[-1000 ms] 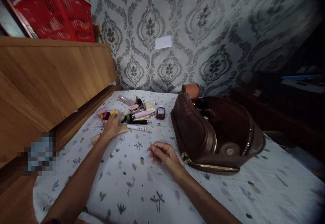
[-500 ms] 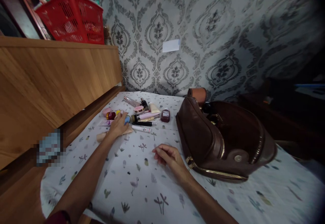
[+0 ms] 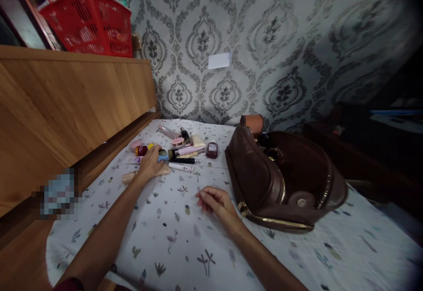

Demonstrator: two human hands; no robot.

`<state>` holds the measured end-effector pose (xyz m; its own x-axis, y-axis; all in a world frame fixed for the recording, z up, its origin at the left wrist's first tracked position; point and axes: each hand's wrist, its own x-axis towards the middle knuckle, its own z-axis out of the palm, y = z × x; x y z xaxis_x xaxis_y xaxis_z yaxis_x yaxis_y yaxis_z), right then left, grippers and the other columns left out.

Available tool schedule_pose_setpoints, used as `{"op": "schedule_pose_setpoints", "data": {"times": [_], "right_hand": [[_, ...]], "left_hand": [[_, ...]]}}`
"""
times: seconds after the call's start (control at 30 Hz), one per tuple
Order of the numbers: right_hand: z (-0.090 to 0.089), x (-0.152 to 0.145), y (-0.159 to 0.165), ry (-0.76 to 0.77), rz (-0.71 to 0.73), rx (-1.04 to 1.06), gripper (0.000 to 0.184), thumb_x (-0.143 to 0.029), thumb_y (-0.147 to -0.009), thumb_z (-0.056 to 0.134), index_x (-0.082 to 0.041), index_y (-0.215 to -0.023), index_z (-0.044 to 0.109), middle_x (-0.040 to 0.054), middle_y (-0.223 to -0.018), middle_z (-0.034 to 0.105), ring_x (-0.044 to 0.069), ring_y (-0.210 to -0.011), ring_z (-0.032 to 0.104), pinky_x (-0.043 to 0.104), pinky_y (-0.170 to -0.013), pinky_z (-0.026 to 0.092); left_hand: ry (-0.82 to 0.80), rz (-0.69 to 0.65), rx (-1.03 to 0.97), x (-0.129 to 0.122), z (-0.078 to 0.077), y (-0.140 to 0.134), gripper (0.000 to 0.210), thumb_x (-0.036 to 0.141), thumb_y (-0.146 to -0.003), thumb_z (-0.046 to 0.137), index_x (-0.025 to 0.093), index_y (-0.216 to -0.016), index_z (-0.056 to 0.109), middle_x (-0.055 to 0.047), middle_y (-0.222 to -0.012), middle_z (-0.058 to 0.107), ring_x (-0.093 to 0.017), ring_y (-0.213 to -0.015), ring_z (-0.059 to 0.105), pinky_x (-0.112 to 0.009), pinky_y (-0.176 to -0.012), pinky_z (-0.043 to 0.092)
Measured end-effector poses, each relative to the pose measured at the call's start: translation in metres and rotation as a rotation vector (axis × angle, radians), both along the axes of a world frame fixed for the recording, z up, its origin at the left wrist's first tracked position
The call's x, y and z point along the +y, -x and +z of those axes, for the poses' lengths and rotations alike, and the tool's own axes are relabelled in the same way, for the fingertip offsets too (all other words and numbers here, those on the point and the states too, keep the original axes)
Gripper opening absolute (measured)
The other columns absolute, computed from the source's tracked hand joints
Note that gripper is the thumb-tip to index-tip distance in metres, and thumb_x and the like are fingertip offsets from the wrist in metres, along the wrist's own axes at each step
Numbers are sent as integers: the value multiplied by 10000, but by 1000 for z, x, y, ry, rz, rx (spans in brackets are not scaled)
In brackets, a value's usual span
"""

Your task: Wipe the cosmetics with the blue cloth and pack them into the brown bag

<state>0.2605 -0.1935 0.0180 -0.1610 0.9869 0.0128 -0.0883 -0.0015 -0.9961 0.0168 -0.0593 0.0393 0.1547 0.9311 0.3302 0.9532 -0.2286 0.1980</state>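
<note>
My left hand (image 3: 149, 164) reaches into a pile of cosmetics (image 3: 180, 148) on the patterned bed sheet (image 3: 172, 242). Its fingertips rest on a small blue item (image 3: 162, 157), and its palm lies over a beige tube (image 3: 128, 177). Whether the fingers grip the blue item is unclear. My right hand (image 3: 214, 203) rests on the sheet with its fingers loosely curled and nothing in it, just left of an open brown leather bag (image 3: 257, 176) lying on its side.
A white tube (image 3: 180, 167), a dark red bottle (image 3: 212, 149) and a pink compact (image 3: 178, 141) lie in the pile. A wooden headboard (image 3: 66, 106) runs along the left, with a red basket (image 3: 89, 22) on top. An orange-brown cylinder (image 3: 251, 122) stands behind the bag.
My left hand has stayed among the cosmetics, its fingers shifting slightly on the blue item. My right hand has not moved. The view has swung a little.
</note>
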Motion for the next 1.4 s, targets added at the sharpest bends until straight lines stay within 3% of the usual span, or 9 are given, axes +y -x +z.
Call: {"op": "schedule_pose_setpoints", "data": {"times": [0.1,0.27,0.37,0.5,0.6,0.73,1.0,1.27,1.4], "right_hand": [[-2,0,0,2,5,2,402,-562,-717,697,-160,-726,685,19,-606,621,105,-507,476,231,-478,320],[-5,1,0,-6,7,-7,402,-565,-739,682,-163,-735,681,18,-612,625,106,-503,483,231,-470,328],[-8,1,-1,-38,-40,-46,386,-542,-762,667,-164,-838,701,32,-693,649,132,-572,540,234,-486,368],[-16,4,-4,-181,-247,-195,472,-525,-802,632,-187,-1130,671,95,-1044,691,230,-942,637,325,-755,518],[-25,7,-6,-218,-325,-310,571,-562,-865,530,-177,-1283,590,142,-1305,615,276,-1193,572,429,-1003,460],[-32,9,-6,-282,-306,-373,576,-565,-930,423,-170,-1327,559,145,-1400,561,267,-1319,496,461,-1143,340],[-26,8,-6,-303,-303,-381,464,-499,-944,422,-178,-1226,603,137,-1260,650,263,-1171,596,439,-1052,425],[-30,10,-9,-190,-298,-350,567,-533,-920,415,-152,-1320,545,135,-1197,670,263,-1021,651,412,-869,526],[-29,10,-11,-185,-317,-349,530,-523,-915,433,-161,-1276,573,124,-1155,682,255,-987,659,369,-780,542]], "left_hand": [[-39,-12,18,-2,-2,-3,470,196,-843,538,194,-1307,458,-130,-1354,512,-305,-1268,469,-418,-975,440],[-76,-84,53,-12,1,-16,469,208,-863,538,234,-1328,486,-114,-1324,517,-310,-1263,447,-435,-986,441],[-108,-161,65,-25,4,-31,520,182,-855,540,243,-1363,450,-100,-1330,506,-296,-1263,438,-421,-990,448],[-129,-333,72,-49,2,-59,539,169,-860,535,244,-1380,414,-101,-1345,490,-283,-1248,449,-404,-921,505],[-103,-464,83,-66,-5,-76,526,171,-871,546,243,-1375,412,-102,-1338,502,-275,-1227,475,-399,-903,525],[-58,-588,108,-76,-11,-83,517,195,-898,546,233,-1394,405,-108,-1320,533,-273,-1209,510,-394,-883,546],[-32,-706,39,-70,-6,-74,365,326,-963,484,211,-1299,568,-108,-1265,621,-237,-1134,611,-354,-930,535],[-190,-689,-87,-65,-22,-75,382,324,-968,481,205,-1319,576,-113,-1314,628,-237,-1172,616,-381,-941,548],[-102,-794,-165,-63,-11,-72,335,364,-985,455,184,-1191,647,-101,-1237,675,-216,-1131,634,-350,-981,508]]}}
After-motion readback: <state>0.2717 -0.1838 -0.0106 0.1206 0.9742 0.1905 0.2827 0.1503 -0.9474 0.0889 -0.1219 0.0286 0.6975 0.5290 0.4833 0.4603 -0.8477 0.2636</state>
